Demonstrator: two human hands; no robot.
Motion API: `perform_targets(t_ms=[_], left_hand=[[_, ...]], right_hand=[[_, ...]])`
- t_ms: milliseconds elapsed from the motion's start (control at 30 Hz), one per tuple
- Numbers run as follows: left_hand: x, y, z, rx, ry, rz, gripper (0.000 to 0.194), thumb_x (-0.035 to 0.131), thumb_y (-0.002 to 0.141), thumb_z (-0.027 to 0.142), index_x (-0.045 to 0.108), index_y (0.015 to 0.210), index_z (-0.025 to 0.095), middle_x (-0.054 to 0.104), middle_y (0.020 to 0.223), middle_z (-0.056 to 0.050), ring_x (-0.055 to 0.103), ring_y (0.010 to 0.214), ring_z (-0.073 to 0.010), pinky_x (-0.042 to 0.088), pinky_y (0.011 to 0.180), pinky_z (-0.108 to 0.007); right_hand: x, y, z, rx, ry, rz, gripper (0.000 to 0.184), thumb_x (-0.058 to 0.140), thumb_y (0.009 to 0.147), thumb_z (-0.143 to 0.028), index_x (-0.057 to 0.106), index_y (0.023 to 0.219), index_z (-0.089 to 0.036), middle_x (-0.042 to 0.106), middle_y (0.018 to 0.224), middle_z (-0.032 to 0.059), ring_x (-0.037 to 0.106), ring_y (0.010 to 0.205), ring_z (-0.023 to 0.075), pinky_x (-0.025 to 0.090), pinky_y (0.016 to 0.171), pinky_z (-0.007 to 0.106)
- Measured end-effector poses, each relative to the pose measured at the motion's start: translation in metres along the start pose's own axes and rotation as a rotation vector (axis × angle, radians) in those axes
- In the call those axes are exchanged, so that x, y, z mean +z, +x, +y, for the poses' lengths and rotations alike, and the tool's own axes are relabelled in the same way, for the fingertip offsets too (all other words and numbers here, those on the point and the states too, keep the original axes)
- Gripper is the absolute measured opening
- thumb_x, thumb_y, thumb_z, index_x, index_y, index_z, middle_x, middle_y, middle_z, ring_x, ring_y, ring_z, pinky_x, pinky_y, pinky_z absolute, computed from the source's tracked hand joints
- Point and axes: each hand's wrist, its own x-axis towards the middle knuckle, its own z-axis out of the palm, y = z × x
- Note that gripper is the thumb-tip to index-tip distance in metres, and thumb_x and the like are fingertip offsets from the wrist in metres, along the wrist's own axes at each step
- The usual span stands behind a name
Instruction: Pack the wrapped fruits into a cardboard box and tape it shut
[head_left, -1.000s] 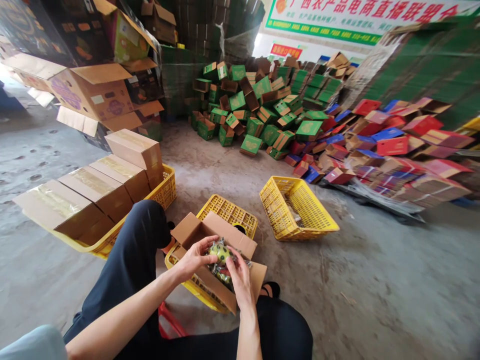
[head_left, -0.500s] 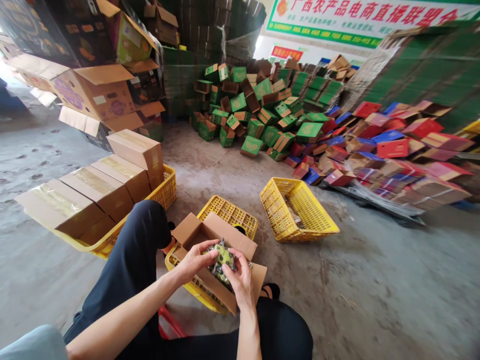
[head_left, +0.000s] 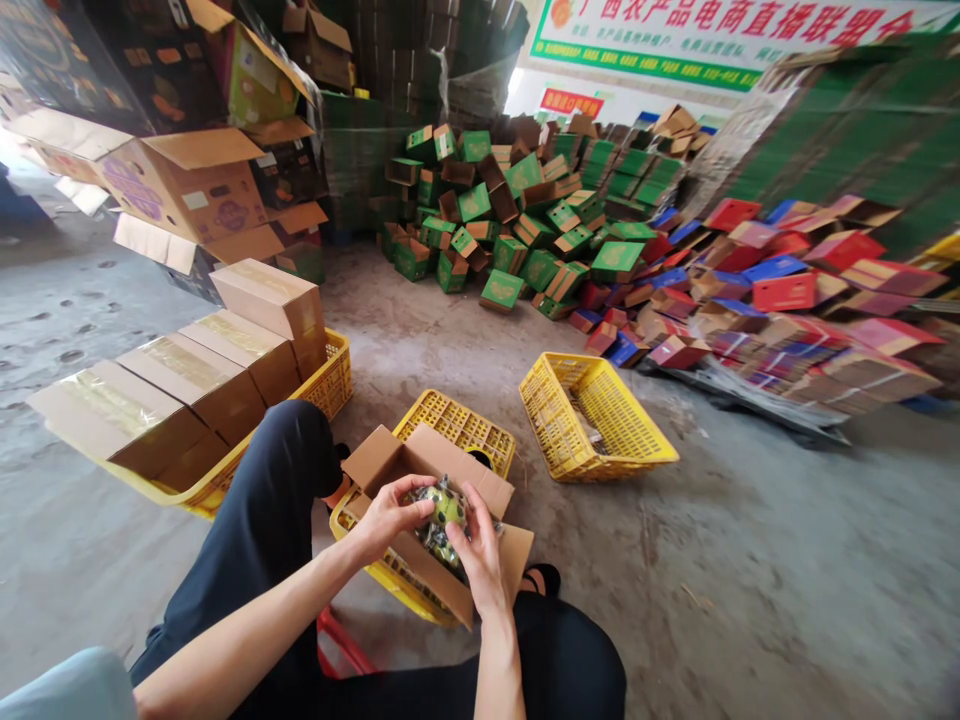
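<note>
The left hand (head_left: 391, 513) and right hand (head_left: 480, 556) pinch a green, dark-spotted wrapped item (head_left: 448, 505) between them, thumbs and fingers gripping opposite sides. It is at the mouth of an open cardboard box (head_left: 466, 466), which sits on a yellow crate (head_left: 450, 417). The step in hand looks like positioning it there; whether it rests on anything is hidden. Any move from this grip seems to call for both hands keeping it level, clear of the flaps.
</note>
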Motion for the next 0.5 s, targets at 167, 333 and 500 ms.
perform_targets(t_ms=[167, 333, 500], left_hand=[[-0.0015, 0.0013, 0.0007, 0.061, 0.011, -0.053, 0.061, 0.091, 0.072, 0.037, 0.069, 0.125, 0.017, 0.072, 0.110, -0.009, 0.067, 0.094, -0.0208, 0.051, 0.085, -0.030], [0.0000, 0.0032, -0.0015, 0.124, -0.088, -0.083, 0.090, 0.092, 0.070, 0.028, 0.051, 0.151, 0.030, 0.061, 0.137, -0.010, 0.061, 0.120, -0.0274, 0.047, 0.102, -0.037], [0.0002, 0.0030, -0.0051, 0.087, -0.041, -0.039, 0.106, 0.095, 0.065, 0.026, 0.041, 0.157, 0.032, 0.051, 0.150, -0.013, 0.052, 0.133, -0.0319, 0.041, 0.111, -0.044]], right_hand=[[-0.0004, -0.0003, 0.0029, 0.039, 0.038, 0.034, 0.066, 0.079, 0.083, -0.044, 0.055, 0.144, -0.035, 0.056, 0.152, 0.0071, 0.059, 0.134, 0.0308, 0.053, 0.108, 0.049], [-0.0003, 0.0005, 0.0014, 0.051, 0.035, 0.029, 0.060, 0.085, 0.076, -0.040, 0.063, 0.132, -0.029, 0.066, 0.139, 0.0090, 0.067, 0.123, 0.0313, 0.057, 0.102, 0.045], [-0.0009, 0.0021, 0.0032, 0.015, -0.008, 0.056, 0.054, 0.085, 0.074, -0.035, 0.064, 0.123, -0.028, 0.072, 0.126, 0.0073, 0.070, 0.113, 0.0291, 0.059, 0.099, 0.042]])
